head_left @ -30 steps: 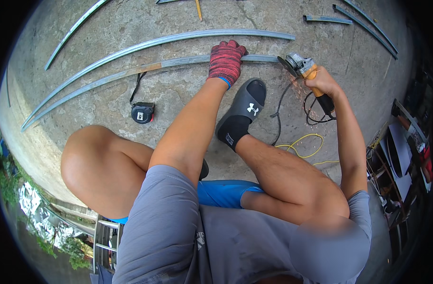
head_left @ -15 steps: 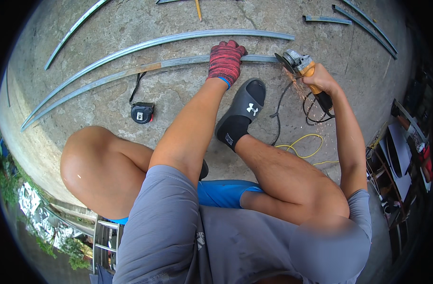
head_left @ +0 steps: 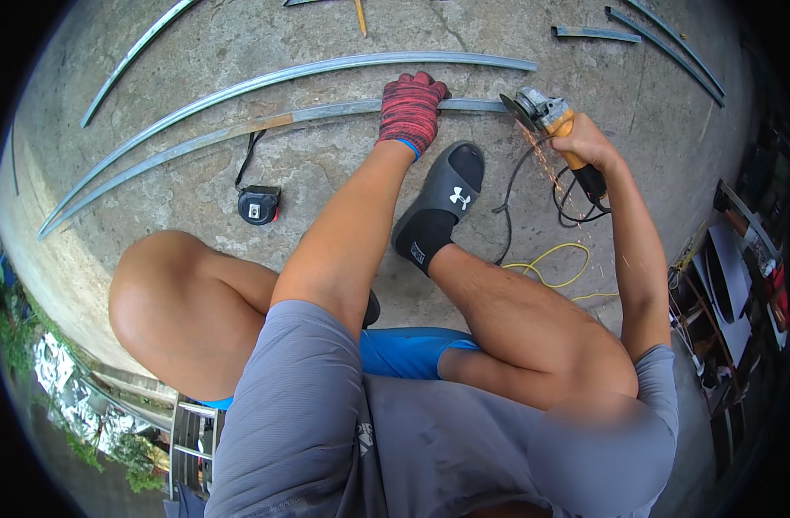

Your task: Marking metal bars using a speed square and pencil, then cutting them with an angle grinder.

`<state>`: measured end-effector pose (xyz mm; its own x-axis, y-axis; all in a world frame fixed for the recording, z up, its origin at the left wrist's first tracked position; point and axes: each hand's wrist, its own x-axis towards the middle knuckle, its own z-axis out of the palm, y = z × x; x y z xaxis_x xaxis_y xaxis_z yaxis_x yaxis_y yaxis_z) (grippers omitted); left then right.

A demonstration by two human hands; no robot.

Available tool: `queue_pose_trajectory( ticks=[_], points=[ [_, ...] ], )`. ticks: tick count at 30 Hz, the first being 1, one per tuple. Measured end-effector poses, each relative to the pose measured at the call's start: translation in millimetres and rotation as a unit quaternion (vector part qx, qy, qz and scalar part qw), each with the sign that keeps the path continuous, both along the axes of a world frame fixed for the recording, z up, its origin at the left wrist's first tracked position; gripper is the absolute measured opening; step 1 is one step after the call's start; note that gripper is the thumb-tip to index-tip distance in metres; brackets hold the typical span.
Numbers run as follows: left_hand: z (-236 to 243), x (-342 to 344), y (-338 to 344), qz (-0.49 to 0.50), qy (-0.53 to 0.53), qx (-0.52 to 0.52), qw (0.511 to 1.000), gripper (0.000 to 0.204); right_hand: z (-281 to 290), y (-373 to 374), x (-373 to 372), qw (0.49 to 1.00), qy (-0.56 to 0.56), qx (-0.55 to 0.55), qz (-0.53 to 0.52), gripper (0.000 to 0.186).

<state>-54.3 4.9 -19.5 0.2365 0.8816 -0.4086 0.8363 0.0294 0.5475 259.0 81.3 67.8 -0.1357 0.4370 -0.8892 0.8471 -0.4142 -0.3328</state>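
My left hand (head_left: pixel 409 114), in a red-and-black glove, has its fingers wrapped over a long galvanized metal rail (head_left: pixel 326 111) with a rusty patch, lying on the concrete (head_left: pixel 196 173). My right hand (head_left: pixel 589 140) is bare and closed round the yellow-and-black grip of an angle grinder (head_left: pixel 546 112). The grinder's disc sits at the rail's right end, with orange sparks streaming down from it. My right foot in a dark slide (head_left: pixel 453 186) stands just below the rail, beside my left hand. A black tape measure (head_left: pixel 258 205) with a strap lies below the rail to the left.
A second long rail (head_left: pixel 326 66) lies parallel above, with shorter pieces (head_left: pixel 595 34) farther back and a yellow pencil (head_left: pixel 360 15). Black (head_left: pixel 507 207) and yellow cords (head_left: pixel 567 277) lie by my right leg. A ladder (head_left: pixel 192 449) is at lower left, piled materials (head_left: pixel 727 319) at right.
The grinder and my right hand have shifted very slightly up and left along the rail's end. The spray of sparks has thinned a little. My left hand stays on the rail.
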Motion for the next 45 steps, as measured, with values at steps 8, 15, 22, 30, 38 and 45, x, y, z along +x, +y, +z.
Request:
queue_pose_trajectory(
  ticks=[8, 15, 22, 30, 38, 45],
  points=[
    [2, 1, 1, 0.000, 0.005, -0.005, 1.000, 0.033, -3, 1, 0, 1.000, -0.007, 0.000, 0.002, 0.026],
    [1, 1, 1, -0.003, 0.004, -0.002, 1.000, 0.033, 0, 2, -3, 1.000, -0.008, 0.000, 0.004, 0.028],
    [3, 2, 2, -0.002, 0.008, -0.006, 1.000, 0.033, -5, 0, 7, 1.000, -0.006, 0.001, 0.014, 0.027],
    [1, 1, 1, -0.002, 0.007, -0.002, 1.000, 0.032, -3, -9, 11, 1.000, -0.013, -0.003, -0.009, 0.025],
    [2, -1, 2, -0.007, 0.009, 0.001, 1.000, 0.033, 29, -12, 15, 0.987, 0.065, 0.000, -0.150, 0.028],
    [4, -1, 4, -0.034, 0.022, -0.003, 0.999, 0.033, 24, -41, 44, 0.930, 0.128, 0.070, -0.338, 0.032]
  ],
)
